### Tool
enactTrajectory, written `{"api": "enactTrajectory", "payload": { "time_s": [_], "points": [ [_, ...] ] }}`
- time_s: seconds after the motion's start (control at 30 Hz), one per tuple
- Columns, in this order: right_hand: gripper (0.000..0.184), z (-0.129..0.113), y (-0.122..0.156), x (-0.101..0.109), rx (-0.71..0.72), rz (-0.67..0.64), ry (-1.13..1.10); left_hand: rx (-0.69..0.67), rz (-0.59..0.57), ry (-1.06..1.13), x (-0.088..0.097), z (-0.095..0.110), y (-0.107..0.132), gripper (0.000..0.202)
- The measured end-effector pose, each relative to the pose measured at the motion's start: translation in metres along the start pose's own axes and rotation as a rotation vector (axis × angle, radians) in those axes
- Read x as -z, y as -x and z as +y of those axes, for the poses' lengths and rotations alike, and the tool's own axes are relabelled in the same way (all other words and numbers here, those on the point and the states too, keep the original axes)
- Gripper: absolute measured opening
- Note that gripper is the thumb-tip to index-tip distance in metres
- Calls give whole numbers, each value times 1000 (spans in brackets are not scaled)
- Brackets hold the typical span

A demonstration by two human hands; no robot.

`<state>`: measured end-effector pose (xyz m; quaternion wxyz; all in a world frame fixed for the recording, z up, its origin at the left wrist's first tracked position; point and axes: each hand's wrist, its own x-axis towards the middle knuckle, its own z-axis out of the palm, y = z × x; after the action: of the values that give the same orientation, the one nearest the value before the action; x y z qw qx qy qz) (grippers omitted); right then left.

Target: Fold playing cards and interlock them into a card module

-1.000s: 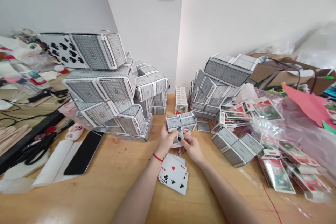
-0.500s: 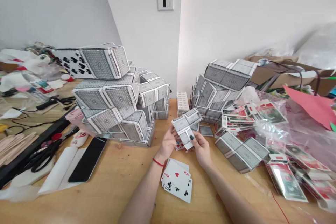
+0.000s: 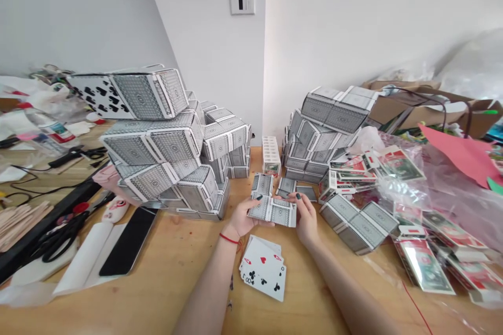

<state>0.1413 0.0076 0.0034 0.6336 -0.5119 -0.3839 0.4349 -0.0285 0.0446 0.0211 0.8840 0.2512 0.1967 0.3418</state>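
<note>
Both hands hold a small block made of folded grey-backed playing cards (image 3: 272,208) just above the wooden table (image 3: 173,272). My left hand (image 3: 240,218) grips its left end from below, fingers curled. On the block's right end my right hand (image 3: 305,215) pinches with dark-painted nails. A fan of face-up cards (image 3: 264,268) lies on the table right under my wrists. A few loose grey-backed cards (image 3: 286,186) lie just beyond the block.
A tall pile of card blocks (image 3: 165,141) stands at left, another pile (image 3: 330,125) at right. Two joined blocks (image 3: 359,222) and plastic-wrapped card packs (image 3: 424,251) lie right. A black phone (image 3: 128,241), white paper and scissors (image 3: 58,230) lie left.
The card block was lifted and turned between my hands, then lowered and laid out flatter and wider. My right hand shifted to its right end.
</note>
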Motion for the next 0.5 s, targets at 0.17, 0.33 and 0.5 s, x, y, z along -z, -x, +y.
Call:
{"api": "enactTrajectory", "payload": {
  "time_s": [0.17, 0.33, 0.5],
  "points": [
    [29, 3, -4, 2, 255, -70, 541, -122, 69, 68, 0, 10, 1, 41],
    [31, 8, 0, -3, 444, -208, 913, -256, 147, 23, 3, 14, 2, 46],
    [28, 10, 0, -1, 399, -181, 942, -319, 178, -51, 2, 11, 1, 47]
  ]
}}
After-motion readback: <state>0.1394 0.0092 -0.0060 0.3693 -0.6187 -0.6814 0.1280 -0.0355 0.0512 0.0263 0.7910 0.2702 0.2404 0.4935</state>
